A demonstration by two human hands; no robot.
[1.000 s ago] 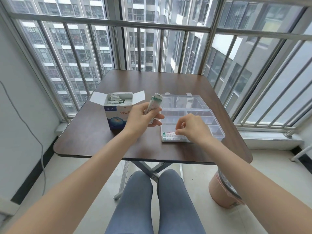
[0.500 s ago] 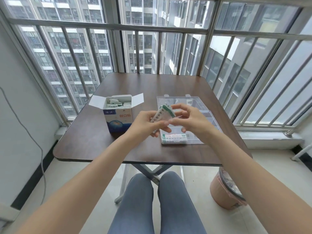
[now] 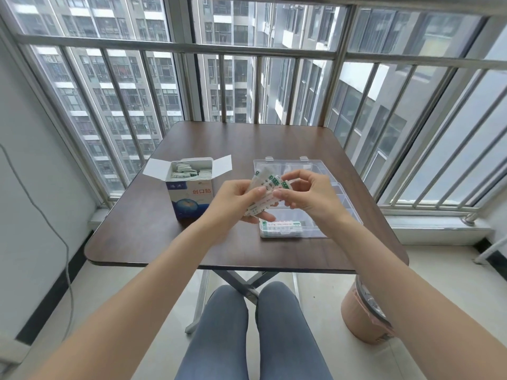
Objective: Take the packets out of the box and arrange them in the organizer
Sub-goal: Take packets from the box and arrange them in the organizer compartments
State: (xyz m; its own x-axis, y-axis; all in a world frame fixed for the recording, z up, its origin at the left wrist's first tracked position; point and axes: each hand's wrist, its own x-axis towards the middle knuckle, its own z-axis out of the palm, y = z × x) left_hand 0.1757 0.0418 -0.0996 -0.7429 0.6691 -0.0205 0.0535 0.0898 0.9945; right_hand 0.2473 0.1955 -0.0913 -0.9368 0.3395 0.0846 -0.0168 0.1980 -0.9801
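We see a small stack of packets (image 3: 264, 193) held above the middle of the tabletop (image 3: 153, 234), its long axis tilted, the upper end leaning away toward the far edge and a little to the right, the lower end toward the near edge. The left hand (image 3: 233, 200) grips the stack with thumb on top and fingers curled beneath; the right hand (image 3: 304, 192) pinches its upper end between thumb and forefinger. The packets are white strips with green print. The box (image 3: 189, 194) stands open near the left edge, flaps spread, more packets (image 3: 189, 171) inside. The clear organizer (image 3: 340, 193) lies open toward the right edge, with packets (image 3: 281, 226) lying crosswise in its near-left compartment. Bare wood stretches to the far edge.
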